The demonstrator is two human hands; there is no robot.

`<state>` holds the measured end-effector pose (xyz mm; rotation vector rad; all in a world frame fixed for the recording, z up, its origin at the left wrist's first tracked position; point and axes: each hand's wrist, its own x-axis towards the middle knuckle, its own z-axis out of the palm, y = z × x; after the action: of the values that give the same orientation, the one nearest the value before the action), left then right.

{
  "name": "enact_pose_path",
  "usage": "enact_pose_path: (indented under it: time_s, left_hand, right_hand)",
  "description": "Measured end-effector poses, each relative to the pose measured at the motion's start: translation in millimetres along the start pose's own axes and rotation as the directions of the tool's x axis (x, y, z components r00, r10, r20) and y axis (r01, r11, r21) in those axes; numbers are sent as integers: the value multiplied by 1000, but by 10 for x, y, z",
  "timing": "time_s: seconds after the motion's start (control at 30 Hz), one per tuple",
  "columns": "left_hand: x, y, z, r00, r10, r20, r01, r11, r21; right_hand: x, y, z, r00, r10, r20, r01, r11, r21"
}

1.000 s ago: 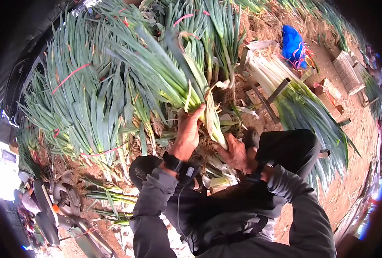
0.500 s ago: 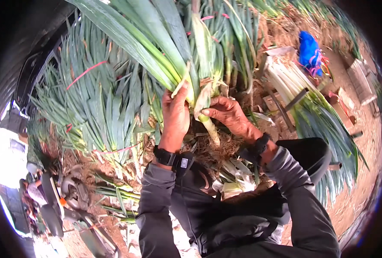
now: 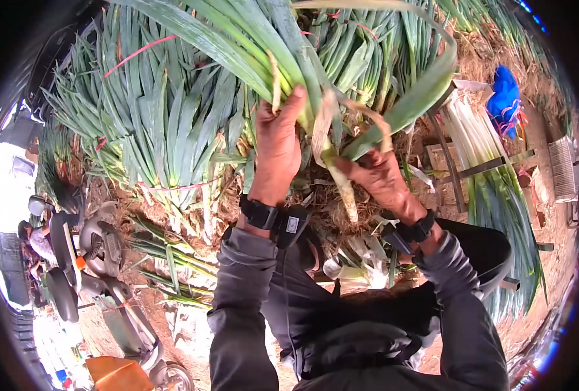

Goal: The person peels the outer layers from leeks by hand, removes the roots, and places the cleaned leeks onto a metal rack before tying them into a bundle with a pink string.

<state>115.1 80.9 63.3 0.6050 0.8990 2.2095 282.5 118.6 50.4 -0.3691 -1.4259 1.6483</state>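
Note:
My left hand (image 3: 280, 150) is closed around a leek (image 3: 289, 62), its thumb laid along the lower leaves. The long green leaves fan up and away, while the pale root end (image 3: 345, 192) points down toward me. My right hand (image 3: 384, 179) is closed beside the stalk on the base of a loose outer leaf (image 3: 410, 111). This leaf bends out to the right and arches back over the top, apart from the rest. Dry brownish strips (image 3: 325, 124) hang at the stalk between my hands. My right fingertips are partly hidden by the leaf.
Tied leek bundles (image 3: 165, 117) are heaped at the left and at the back. A bundle with white stalks (image 3: 475, 133) lies on a metal-barred rack at right, near a blue bag (image 3: 503, 98). Loose leaves (image 3: 178, 267) litter the ground; a motorbike (image 3: 103, 287) stands lower left.
My right hand has moved right and slightly down, drawing an outer leaf away from the stalk. The leaf now arches out to the right. My left hand keeps its hold on the leek.

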Motion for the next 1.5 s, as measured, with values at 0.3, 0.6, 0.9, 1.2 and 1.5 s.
enact_pose_path:
  time_s: [0.3, 0.6, 0.9, 1.2, 1.5]
  left_hand:
    - [86, 163, -70, 961, 216, -170, -188, 968, 167]
    - [-39, 126, -87, 959, 228, -170, -183, 952, 245]
    - [-185, 180, 17, 997, 66, 46, -70, 994, 86]
    - [-156, 9, 108, 986, -115, 118, 130, 983, -130]
    - [-153, -44, 79, 971, -196, 135, 211, 971, -108]
  right_hand:
    - [-904, 957, -1029, 548, 837, -7, -499, 320, -805]
    - [-451, 353, -176, 988, -11, 154, 136, 540, -830]
    - [343, 282, 2, 956, -154, 249, 282, 713, -642]
    - [358, 215, -45, 981, -115, 157, 182, 831, -525]
    - [423, 75, -128, 947, -145, 286, 294, 747, -596]
